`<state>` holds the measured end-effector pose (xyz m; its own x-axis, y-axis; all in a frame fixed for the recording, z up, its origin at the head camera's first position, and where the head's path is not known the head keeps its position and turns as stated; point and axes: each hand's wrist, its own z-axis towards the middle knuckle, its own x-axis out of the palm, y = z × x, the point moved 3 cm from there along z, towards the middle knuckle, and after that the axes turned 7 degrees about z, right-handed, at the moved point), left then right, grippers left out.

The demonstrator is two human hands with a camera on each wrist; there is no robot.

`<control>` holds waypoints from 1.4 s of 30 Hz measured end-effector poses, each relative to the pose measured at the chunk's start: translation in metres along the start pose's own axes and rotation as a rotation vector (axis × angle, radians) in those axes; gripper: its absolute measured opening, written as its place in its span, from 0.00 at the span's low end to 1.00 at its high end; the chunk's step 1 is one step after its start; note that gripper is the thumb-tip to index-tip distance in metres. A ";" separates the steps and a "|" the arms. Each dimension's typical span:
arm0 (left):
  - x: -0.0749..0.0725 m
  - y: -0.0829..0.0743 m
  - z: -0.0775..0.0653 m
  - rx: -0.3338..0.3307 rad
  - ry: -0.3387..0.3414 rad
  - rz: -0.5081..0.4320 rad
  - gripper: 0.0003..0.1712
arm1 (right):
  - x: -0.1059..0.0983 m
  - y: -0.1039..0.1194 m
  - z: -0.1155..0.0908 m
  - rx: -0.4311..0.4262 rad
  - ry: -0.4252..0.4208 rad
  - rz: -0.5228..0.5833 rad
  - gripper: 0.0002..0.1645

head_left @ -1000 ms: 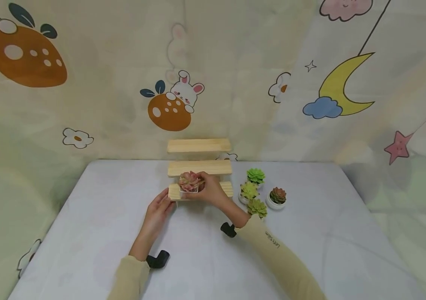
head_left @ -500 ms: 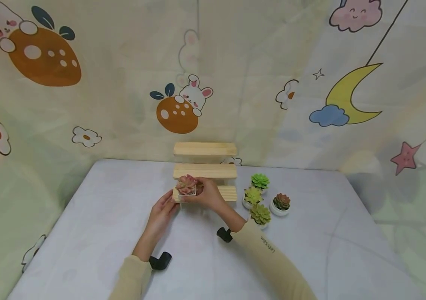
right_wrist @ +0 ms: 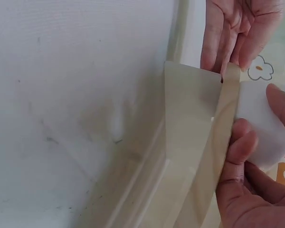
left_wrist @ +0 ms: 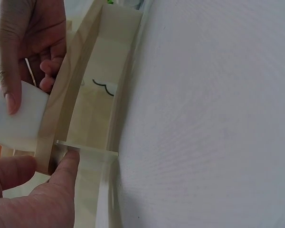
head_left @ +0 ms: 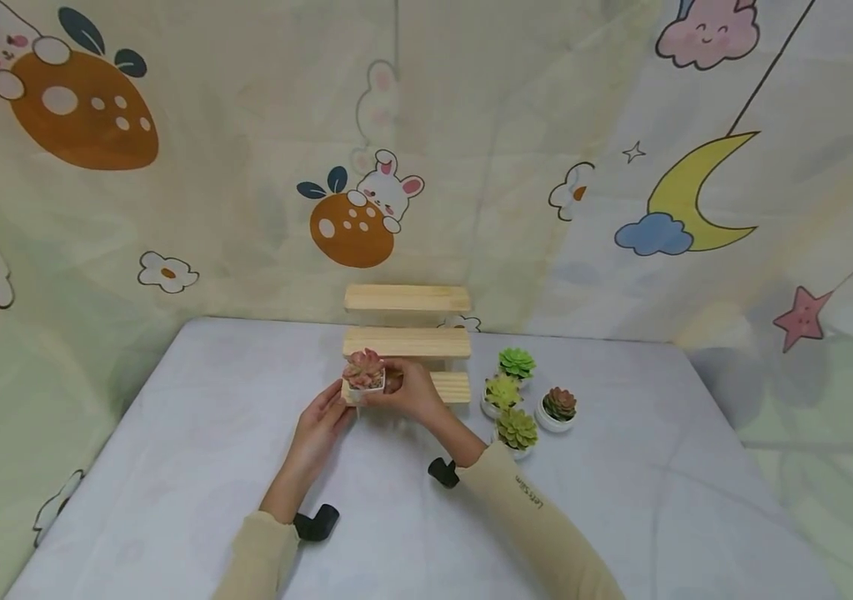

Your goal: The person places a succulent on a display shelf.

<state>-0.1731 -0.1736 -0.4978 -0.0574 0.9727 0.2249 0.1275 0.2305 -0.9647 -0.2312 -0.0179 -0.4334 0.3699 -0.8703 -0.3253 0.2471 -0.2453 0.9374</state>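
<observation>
Pink succulent at the left end of the lowest shelf, its pot gripped by the right hand, the left hand pinching that end; a braced shelf and level pot, base inside the edge, should serve best.

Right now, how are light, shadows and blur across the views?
Head: soft, fairly even light; pink succulent distinct, faint shadows on the tabletop. Left wrist: dimmer; left hand's fingers fairly sharp, faint ripple patterning on the tabletop. Right wrist: hazier, with a soft, diffuse shadow beside the shelf.
</observation>
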 end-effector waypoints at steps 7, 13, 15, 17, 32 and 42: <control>0.001 0.002 -0.001 -0.022 0.001 -0.004 0.29 | -0.004 -0.004 -0.008 0.031 0.019 -0.030 0.33; -0.001 -0.003 0.000 -0.027 0.002 0.016 0.29 | -0.017 -0.005 -0.019 0.085 -0.008 0.009 0.38; -0.001 -0.004 0.003 -0.036 0.009 0.012 0.29 | -0.024 -0.005 -0.025 0.096 -0.028 0.012 0.38; -0.001 -0.005 0.005 -0.042 0.018 0.010 0.29 | -0.032 -0.004 -0.031 0.095 -0.049 0.013 0.38; -0.003 -0.005 0.007 -0.065 0.037 0.003 0.30 | -0.116 0.003 -0.098 0.027 -0.292 -0.090 0.39; -0.003 -0.005 0.005 -0.053 0.041 0.001 0.30 | -0.146 -0.032 -0.137 0.230 -0.290 -0.186 0.46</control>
<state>-0.1786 -0.1777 -0.4947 -0.0166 0.9730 0.2300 0.1802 0.2292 -0.9565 -0.1700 0.1755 -0.4333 0.0619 -0.8784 -0.4739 0.0675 -0.4700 0.8801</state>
